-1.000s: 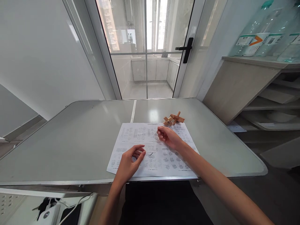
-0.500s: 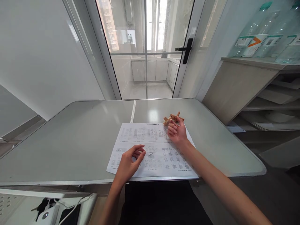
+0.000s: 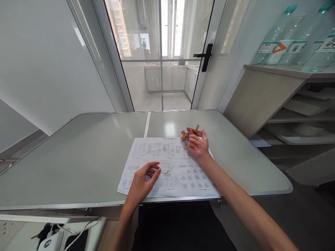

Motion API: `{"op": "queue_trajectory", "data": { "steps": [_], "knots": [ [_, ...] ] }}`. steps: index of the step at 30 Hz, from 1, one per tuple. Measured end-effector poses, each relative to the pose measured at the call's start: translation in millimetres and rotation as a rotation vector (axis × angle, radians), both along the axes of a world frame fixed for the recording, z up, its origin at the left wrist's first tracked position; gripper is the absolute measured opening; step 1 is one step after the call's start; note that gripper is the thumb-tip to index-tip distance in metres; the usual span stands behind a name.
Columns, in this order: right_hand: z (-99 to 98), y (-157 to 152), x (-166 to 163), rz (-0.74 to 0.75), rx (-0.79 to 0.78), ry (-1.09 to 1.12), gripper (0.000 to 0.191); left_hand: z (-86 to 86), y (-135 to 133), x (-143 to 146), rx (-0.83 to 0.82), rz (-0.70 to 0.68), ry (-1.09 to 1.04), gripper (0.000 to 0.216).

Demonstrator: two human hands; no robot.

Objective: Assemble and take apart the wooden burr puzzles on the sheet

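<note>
A wooden interlocking puzzle [image 3: 190, 132] lies on the grey table [image 3: 78, 153] just beyond the far right corner of a printed instruction sheet [image 3: 167, 167]. My right hand [image 3: 199, 144] is stretched out to it, fingers spread and curved, the fingertips touching its near side without closing round it. My left hand [image 3: 142, 181] rests on the sheet's near left part with the fingers loosely curled and nothing visible in them. A small dark printed mark or speck sits on the sheet between the hands.
A glass door with a black handle [image 3: 205, 55] stands behind the table. Wooden shelving [image 3: 288, 101] with plastic bottles [image 3: 277, 42] on top is at the right. A white device with cables [image 3: 49, 240] lies below the table's near left edge.
My right hand has moved from the middle of the sheet forward and right to the wooden puzzle and now touches it. The left hand has stayed put.
</note>
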State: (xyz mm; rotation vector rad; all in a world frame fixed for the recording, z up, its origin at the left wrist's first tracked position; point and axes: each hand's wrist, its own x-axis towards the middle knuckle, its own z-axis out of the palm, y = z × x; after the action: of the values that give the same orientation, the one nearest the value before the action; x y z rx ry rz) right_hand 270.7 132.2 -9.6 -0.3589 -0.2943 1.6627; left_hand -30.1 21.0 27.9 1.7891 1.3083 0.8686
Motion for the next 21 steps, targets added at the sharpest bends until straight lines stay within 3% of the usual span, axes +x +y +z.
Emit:
{"op": "queue_trajectory", "data": {
  "steps": [10, 21],
  "knots": [
    [-4.2, 7, 1, -0.008, -0.049, -0.102, 0.032, -1.9, -1, -2, 0.018, -0.004, 0.005, 0.036],
    [-11.2, 13, 6, 0.007, -0.031, -0.038, 0.026, 1.2, -1, 0, 0.013, 0.007, 0.009, 0.036]
  ]
}}
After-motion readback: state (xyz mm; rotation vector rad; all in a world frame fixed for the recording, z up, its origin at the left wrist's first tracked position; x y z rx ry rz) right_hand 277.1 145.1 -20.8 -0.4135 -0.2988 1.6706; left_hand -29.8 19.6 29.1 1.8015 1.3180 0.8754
